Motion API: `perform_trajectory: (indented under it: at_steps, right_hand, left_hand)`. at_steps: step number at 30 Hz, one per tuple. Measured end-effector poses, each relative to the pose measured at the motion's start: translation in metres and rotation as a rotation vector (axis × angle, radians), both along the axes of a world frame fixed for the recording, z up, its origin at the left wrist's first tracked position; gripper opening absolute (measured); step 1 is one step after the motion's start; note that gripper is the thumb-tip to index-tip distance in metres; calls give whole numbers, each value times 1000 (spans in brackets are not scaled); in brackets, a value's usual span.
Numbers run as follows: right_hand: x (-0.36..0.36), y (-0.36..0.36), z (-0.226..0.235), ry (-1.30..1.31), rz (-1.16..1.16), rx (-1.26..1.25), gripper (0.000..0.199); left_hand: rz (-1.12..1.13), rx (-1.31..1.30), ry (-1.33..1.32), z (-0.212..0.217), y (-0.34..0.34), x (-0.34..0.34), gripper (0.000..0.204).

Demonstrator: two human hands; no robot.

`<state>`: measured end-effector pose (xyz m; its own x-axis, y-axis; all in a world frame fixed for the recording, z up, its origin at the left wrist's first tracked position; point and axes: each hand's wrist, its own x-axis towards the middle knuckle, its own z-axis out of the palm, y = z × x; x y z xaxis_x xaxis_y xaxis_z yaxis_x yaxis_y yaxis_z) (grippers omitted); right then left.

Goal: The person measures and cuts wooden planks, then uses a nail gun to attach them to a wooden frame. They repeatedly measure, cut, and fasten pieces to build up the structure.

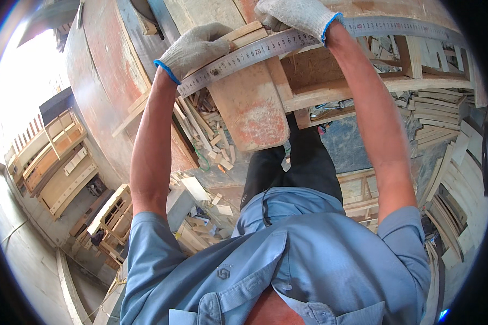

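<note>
The step in hand looks like measuring or marking: both hands press a long steel ruler (pixel 265 50) with printed graduations across a stack of pale wooden boards (pixel 249 33) on the bench (pixel 108 76).

The left hand (pixel 196 49), in a white knitted glove with a blue cuff, lies closed over the ruler's near end and the board edge beneath it, fingers curled down. The right hand (pixel 297 16), gloved the same way, is clamped over the ruler further along, at the top of the view; its fingertips are hidden.

The ruler runs slantwise from the left hand up to the right and on past the right wrist, bending only with the lens. Below it a worn plank with flaking red paint (pixel 252 108) juts toward the person.

By my judgement, the next move calls for keeping the ruler flat and still while one hand frees itself to mark.

Offcuts of pale wood (pixel 211 135) litter the floor beneath.
</note>
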<state>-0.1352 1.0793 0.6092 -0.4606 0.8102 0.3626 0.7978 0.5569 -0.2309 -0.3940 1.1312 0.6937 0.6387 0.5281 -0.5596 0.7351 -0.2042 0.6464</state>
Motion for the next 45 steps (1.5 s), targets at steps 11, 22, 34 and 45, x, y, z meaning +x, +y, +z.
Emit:
perform_trajectory:
  at_steps: [11, 22, 34, 45]
  right_hand:
    - [-1, 3, -1, -5, 31, -42, 5]
    - [1, -3, 10, 328, -10, -456, 20]
    - [4, 4, 1, 103, 47, -294, 17]
    - [4, 0, 9, 437, -74, -560, 12]
  left_hand:
    - [86, -2, -48, -7, -4, -3, 42]
    - [34, 193, -84, -12, -10, -5, 42]
    - [140, 157, -48, -14, -10, -5, 43]
    - [90, 359, -100, -27, -14, -9, 41]
